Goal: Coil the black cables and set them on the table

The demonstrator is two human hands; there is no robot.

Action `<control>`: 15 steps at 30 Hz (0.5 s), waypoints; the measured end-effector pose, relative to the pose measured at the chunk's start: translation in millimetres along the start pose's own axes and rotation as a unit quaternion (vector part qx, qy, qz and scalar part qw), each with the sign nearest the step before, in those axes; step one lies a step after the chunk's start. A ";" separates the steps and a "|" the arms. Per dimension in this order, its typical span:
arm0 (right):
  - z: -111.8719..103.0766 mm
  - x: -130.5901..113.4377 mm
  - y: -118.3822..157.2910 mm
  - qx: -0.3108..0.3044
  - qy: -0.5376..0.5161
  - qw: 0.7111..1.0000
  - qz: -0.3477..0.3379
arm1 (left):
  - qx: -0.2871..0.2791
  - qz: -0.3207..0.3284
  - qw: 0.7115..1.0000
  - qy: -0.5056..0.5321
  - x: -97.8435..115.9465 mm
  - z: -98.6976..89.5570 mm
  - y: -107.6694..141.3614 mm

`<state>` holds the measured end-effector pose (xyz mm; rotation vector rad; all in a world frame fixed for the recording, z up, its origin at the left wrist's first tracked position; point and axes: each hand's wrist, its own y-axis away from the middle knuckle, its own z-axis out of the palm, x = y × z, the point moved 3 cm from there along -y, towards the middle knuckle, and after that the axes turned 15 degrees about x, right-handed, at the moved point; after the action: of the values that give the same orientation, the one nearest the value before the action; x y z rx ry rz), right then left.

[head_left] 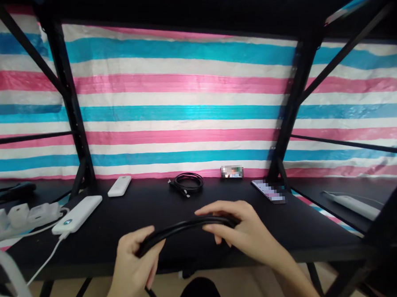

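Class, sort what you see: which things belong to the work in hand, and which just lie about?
Work in hand:
black cable, held by left hand and right hand

Seemingly just lying about:
coiled cable
near white power bank
far white power bank
blurred phone-like slab

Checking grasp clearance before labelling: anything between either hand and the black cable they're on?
Nothing visible. The left hand and right hand both hold the black cable directly. The coiled cable lies farther back on the desk, apart from both.
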<state>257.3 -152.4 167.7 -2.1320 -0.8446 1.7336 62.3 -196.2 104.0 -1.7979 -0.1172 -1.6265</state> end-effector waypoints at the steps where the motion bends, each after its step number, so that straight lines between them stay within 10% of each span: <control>1: 1.5 6.6 -3.4 0.001 -0.021 1.000 0.018 | 0.011 -0.008 1.000 0.004 -0.3 -6.8 2.1; 6: 43.6 41.1 2.7 -0.020 -0.220 0.963 0.152 | 0.151 -0.110 0.979 0.081 -11.6 -29.9 2.1; 10: 72.4 52.0 12.8 0.031 -0.425 0.861 0.277 | 0.200 -0.181 0.954 0.131 -23.2 -13.8 1.6; 15: 55.0 55.2 5.4 0.137 -0.482 0.813 0.296 | 0.014 -0.108 0.993 0.053 -40.7 11.2 -4.6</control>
<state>212.6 -132.6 106.8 -1.2758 -0.0039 3.1076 61.0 -171.3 69.6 -1.7215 -0.2922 -1.8588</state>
